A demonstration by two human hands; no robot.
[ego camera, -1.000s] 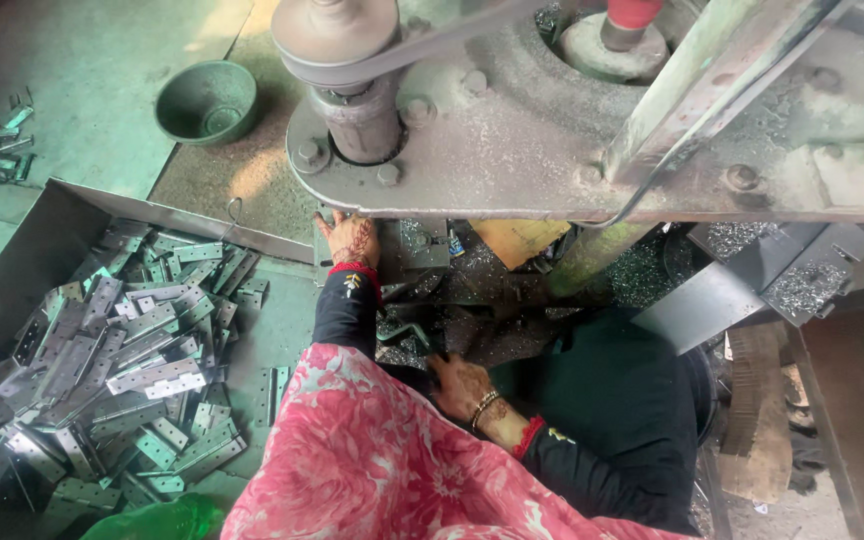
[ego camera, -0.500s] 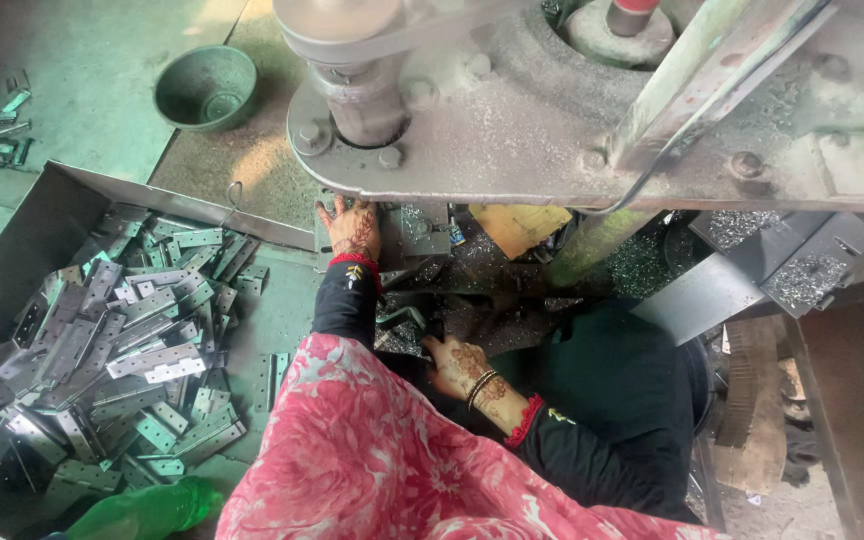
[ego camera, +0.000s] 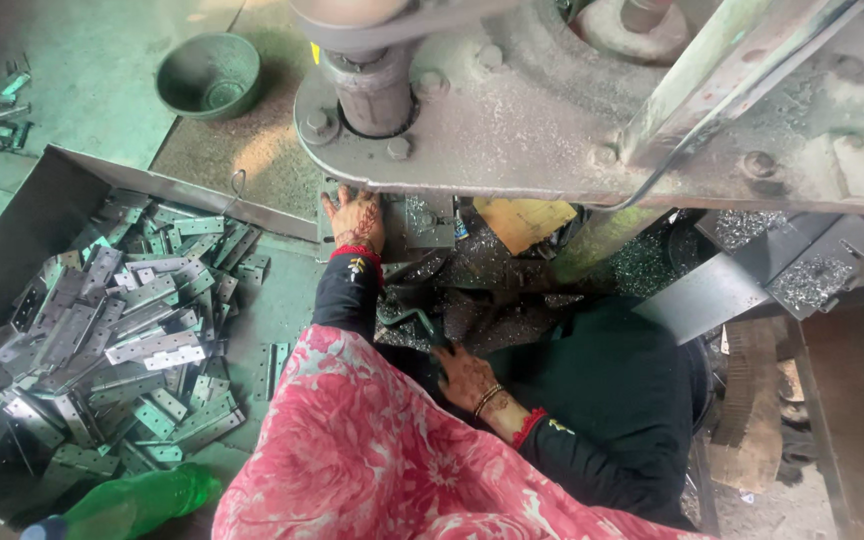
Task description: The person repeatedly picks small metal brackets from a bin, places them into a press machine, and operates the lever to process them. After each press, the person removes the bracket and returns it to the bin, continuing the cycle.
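Under press: two hands, left hand, right hand.

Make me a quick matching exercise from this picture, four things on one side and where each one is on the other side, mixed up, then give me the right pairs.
Things:
1. left hand
2. right hand
3. green bowl
4. green plastic bottle

Places:
A. on the floor at the top left, beyond the metal tray
B. lying at the bottom edge, next to the pink patterned cloth
C. stretched forward, at the edge of the grey machine base
D. low down among the dark metal scraps, with bangles at the wrist

Pairs: 1-C, 2-D, 3-A, 4-B
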